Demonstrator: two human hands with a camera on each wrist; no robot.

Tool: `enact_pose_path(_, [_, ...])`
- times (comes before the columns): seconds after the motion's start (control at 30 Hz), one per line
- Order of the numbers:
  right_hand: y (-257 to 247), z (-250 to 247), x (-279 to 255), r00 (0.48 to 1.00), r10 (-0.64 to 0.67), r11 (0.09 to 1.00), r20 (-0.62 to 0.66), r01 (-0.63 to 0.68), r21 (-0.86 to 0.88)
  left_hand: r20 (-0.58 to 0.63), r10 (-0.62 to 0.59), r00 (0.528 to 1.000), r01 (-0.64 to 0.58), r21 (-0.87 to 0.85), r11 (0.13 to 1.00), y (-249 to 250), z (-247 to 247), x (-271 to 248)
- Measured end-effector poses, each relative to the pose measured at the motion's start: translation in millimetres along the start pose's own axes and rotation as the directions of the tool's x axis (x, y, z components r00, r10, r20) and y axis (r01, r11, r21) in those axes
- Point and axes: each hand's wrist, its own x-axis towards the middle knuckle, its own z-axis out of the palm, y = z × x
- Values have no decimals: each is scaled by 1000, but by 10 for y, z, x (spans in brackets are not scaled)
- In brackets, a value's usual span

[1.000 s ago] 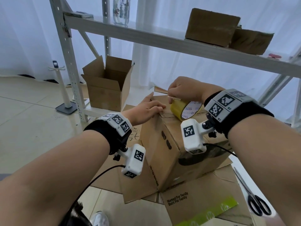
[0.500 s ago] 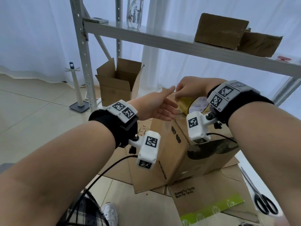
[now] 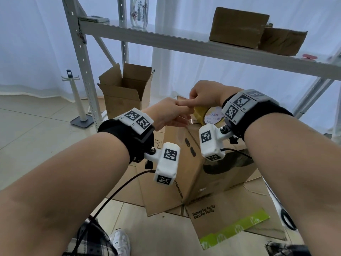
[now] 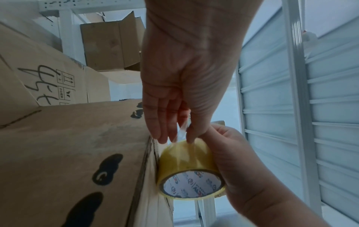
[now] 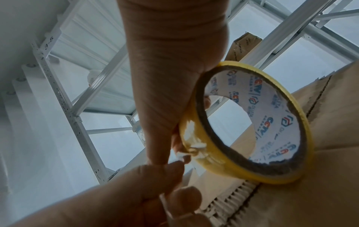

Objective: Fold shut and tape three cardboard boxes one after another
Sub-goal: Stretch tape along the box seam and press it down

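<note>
The closed cardboard box (image 3: 199,163) stood on flattened cardboard (image 3: 227,215) on the floor, and the yellow tape roll (image 4: 186,167) rested on edge against the box's top, near its far corner. The right hand (image 3: 204,95) gripped the roll, fingers curled over its rim, while the left hand (image 4: 182,86) pinched the loose clear tape end (image 4: 183,130) between thumb and fingertips just above the roll. Behind the box, an open box (image 3: 125,93) sat at the foot of a metal shelf (image 3: 166,41), and scissors (image 3: 287,220) lay to the box's right.
</note>
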Motion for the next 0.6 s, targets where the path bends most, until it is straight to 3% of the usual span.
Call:
enact_pose_path(0.17, [-4,31,-4,998,8,1000,-56,-8,1,10,-77,997,78,-36,996,33,-13,-24])
enact_pose_path(0.47, [-10,50,-39,994,37,999,-105,-36,11,-61,-68,996,62,-101,993,-74,-60,-11])
enact_pose_path(0.6, [-38,49,-88,949,-33,976,-313,98,195,-79,-69,994,64,-53,997,-186,-106,-24])
